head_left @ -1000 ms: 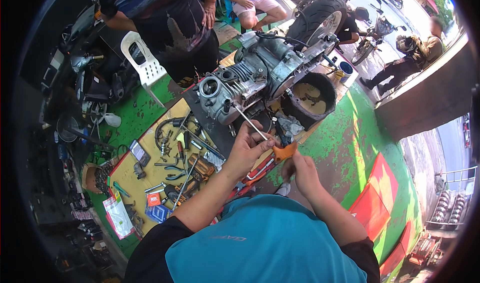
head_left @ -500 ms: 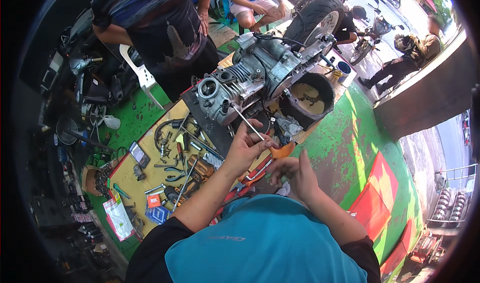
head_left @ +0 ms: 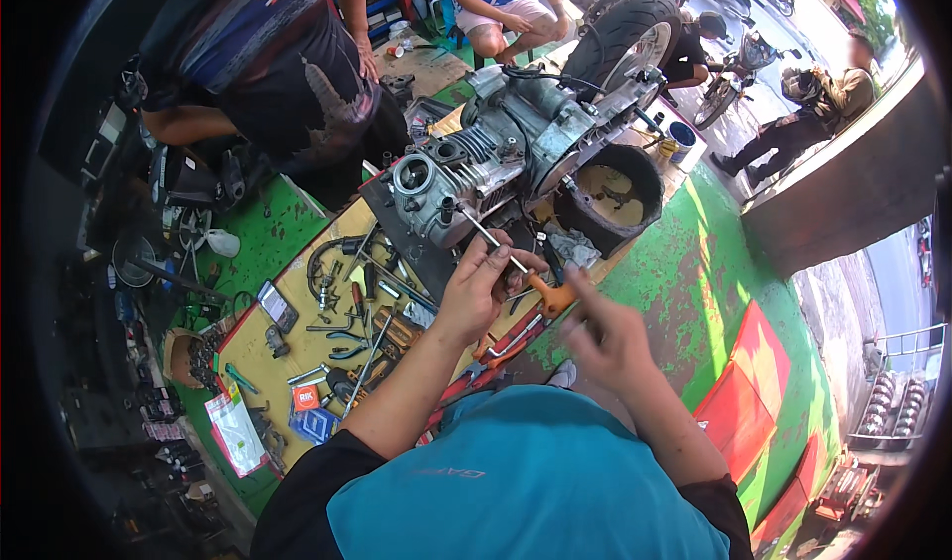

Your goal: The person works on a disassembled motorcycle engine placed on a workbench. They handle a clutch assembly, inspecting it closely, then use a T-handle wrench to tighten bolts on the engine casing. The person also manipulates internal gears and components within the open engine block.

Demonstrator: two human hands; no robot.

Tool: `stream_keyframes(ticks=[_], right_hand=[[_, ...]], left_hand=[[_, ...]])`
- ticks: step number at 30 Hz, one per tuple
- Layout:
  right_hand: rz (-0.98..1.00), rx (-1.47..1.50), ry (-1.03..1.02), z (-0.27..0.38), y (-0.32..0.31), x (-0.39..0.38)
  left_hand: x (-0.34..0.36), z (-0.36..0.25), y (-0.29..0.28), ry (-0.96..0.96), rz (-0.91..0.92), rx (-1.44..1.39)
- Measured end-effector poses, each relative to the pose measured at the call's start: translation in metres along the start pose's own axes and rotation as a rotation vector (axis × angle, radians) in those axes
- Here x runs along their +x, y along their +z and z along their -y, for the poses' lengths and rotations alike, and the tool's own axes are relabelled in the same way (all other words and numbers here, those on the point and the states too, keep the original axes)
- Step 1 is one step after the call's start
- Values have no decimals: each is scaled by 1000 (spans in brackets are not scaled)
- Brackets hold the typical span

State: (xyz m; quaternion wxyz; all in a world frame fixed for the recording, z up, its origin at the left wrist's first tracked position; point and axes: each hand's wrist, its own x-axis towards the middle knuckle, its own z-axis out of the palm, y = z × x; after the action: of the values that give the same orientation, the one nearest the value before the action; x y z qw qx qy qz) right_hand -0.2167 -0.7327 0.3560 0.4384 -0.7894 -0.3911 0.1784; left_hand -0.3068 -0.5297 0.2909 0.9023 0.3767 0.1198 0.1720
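A T-handle wrench with an orange handle (head_left: 553, 298) reaches with its metal shaft to the side of a grey engine (head_left: 496, 164). My left hand (head_left: 478, 290) is closed around the shaft, thumb and fingers pinching it below the engine. My right hand (head_left: 610, 337) is beside the orange handle, its fingers smeared by motion, so whether they grip it cannot be made out. The engine lies on the workbench with a round open port facing up and a wheel with a black tyre (head_left: 623, 45) behind it.
Pliers, sockets and a power tool (head_left: 342, 384) crowd the yellow bench top (head_left: 297, 347) at left. A black basin (head_left: 650, 188) stands right of the engine. One person in a dark shirt (head_left: 288, 74) stands close at the far left; another sits behind. Red panels (head_left: 739, 392) are at right.
The orange handle has turned, and my right hand has shifted slightly right and up. My left hand stays on the shaft. The standing person has moved left.
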Motion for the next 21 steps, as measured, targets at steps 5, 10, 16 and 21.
stream_keyframes(ticks=[5, 10, 16, 21], right_hand=[[276, -165, -332, -4, 7, -1], [129, -127, -97, -6, -1, 3], [324, -131, -284, -6, 6, 2], [284, -164, -224, -8, 8, 0]], left_hand=[[6, 3, -4, 14, -14, -40], [4, 3, -8, 34, -55, -89], [7, -1, -7, 43, -68, -57], [8, -3, -4, 51, -127, -7]])
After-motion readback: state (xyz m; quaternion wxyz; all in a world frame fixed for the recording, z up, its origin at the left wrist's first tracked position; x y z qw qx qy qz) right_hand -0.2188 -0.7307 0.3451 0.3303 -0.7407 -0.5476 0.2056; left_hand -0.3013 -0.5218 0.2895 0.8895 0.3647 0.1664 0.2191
